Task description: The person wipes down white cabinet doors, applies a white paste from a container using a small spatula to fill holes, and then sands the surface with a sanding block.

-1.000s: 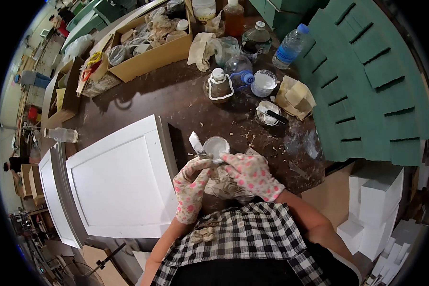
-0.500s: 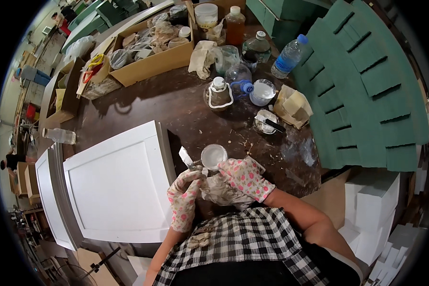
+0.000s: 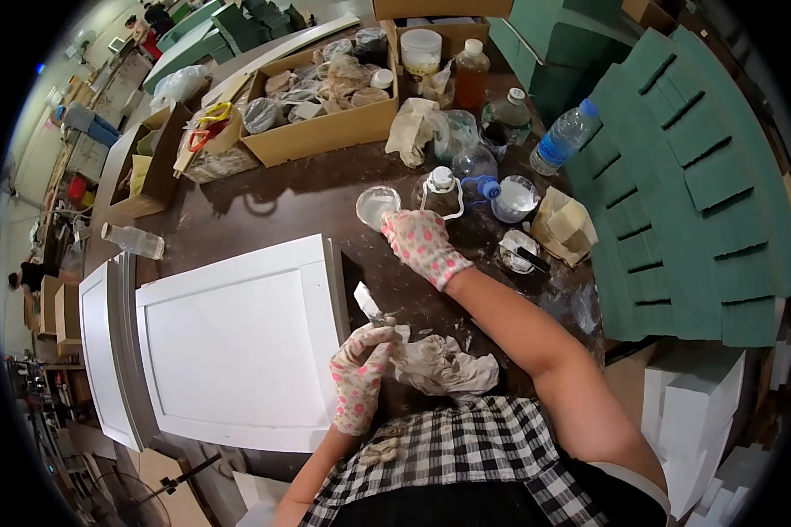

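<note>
My right hand, in a pink-flowered glove, reaches forward over the dark table. Its fingers are closed on the near rim of a small clear cup with white paste in it. In a matching glove, my left hand stays close to my body, its fingers pinched round a putty knife whose blade is coated white and points away from me. A crumpled, stained cloth lies just right of the left hand. Left of both hands lies a white framed panel.
Bottles, including a blue-capped one, and a tub of white paste stand at the back right. A black-handled tool lies across a small dish. Behind is a carton of bagged items. Green slotted boards rise on the right.
My right hand has moved forward and away from the left, taking the cup with it from beside the cloth to near the bottles. The left hand keeps the putty knife. The whole view has shifted slightly.
</note>
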Motion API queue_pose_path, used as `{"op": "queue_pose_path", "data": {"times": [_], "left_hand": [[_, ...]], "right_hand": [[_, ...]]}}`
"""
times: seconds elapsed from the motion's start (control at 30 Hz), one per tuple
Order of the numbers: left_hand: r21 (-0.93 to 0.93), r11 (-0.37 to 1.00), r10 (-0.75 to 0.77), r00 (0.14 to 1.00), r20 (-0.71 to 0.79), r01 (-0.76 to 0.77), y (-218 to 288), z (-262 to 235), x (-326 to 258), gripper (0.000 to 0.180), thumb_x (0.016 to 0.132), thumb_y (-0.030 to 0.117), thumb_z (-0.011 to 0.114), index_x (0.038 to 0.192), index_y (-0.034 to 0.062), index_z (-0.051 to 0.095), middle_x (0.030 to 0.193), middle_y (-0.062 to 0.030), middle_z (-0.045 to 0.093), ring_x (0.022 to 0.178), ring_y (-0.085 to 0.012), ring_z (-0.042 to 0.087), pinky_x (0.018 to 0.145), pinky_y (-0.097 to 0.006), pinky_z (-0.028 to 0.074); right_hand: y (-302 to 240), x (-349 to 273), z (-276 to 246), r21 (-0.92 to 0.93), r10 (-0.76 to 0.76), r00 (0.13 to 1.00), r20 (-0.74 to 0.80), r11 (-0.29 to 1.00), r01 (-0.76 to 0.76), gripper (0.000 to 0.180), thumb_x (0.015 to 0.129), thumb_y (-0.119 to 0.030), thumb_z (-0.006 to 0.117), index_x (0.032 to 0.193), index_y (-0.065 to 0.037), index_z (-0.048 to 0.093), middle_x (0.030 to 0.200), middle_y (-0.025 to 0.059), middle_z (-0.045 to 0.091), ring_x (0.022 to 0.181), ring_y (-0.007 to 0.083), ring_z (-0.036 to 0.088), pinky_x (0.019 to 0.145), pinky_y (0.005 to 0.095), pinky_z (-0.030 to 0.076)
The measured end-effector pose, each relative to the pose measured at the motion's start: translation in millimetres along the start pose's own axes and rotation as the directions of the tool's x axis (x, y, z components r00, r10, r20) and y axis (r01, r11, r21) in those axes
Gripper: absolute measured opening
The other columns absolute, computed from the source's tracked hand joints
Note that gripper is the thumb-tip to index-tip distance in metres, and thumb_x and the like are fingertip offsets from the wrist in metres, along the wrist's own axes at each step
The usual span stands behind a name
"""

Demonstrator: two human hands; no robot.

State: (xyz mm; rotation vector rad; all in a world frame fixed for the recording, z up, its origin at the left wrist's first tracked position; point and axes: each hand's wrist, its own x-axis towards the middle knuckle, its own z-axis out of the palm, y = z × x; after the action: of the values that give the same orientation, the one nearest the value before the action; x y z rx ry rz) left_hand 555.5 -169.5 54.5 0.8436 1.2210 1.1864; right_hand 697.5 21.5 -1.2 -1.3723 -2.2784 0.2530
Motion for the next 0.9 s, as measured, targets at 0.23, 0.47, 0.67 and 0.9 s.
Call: {"op": "queue_pose_path", "data": {"times": [0.23,0.47,0.67,0.9], "left_hand": [[0.015,0.999,0.029,1.000,-0.011,-0.029,-13.6,-12.3,-4.1,0.018,0.088,-0.004,0.055,0.102,-0.0029,0.067,0.111,-0.0089,0.065,0.096,-0.0145,0.061,0.085,-0.029,0.049],[-0.022,0.999,0.047,0.998,0.051,-0.046,-19.0,-3.3,1.7,0.016,0.086,-0.002,0.061,0.099,-0.0012,0.069,0.108,-0.0087,0.065,0.101,-0.0156,0.061,0.088,-0.028,0.050],[-0.024,1.000,0.018,0.998,0.063,-0.017,-19.6,-5.7,2.5,0.017,0.087,0.000,0.060,0.102,-0.0022,0.067,0.113,-0.0107,0.064,0.099,-0.0154,0.061,0.087,-0.030,0.050],[-0.049,0.999,-0.012,0.998,0.058,0.015,-24.7,-8.8,0.6,0.016,0.088,-0.001,0.059,0.101,-0.0027,0.067,0.114,-0.0110,0.064,0.094,-0.0132,0.062,0.082,-0.027,0.052]], "right_hand": [[-24.8,10.2,-12.5,-0.060,0.056,0.998,0.023,0.997,-0.054,0.019,0.087,-0.019,0.060,0.101,-0.008,0.066,0.067,0.0152,0.063,0.064,0.0310,0.065,0.058,0.0426,0.050],[21.5,17.3,-79.1,-0.257,0.085,0.975,-0.206,0.956,-0.138,0.042,0.086,-0.025,0.064,0.126,-0.013,0.058,0.117,0.0093,0.058,0.107,0.0283,0.054,0.089,0.0393,0.046],[23.4,31.3,-84.7,-0.162,0.035,0.981,-0.190,0.985,-0.067,0.036,0.085,-0.022,0.064,0.118,-0.009,0.061,0.109,0.0107,0.059,0.099,0.0312,0.057,0.087,0.0411,0.048],[-16.3,72.9,-70.7,-0.080,-0.168,0.949,-0.268,0.985,0.152,0.034,0.086,-0.022,0.064,0.117,-0.008,0.064,0.107,0.0143,0.062,0.101,0.0311,0.058,0.089,0.0405,0.047]]}}
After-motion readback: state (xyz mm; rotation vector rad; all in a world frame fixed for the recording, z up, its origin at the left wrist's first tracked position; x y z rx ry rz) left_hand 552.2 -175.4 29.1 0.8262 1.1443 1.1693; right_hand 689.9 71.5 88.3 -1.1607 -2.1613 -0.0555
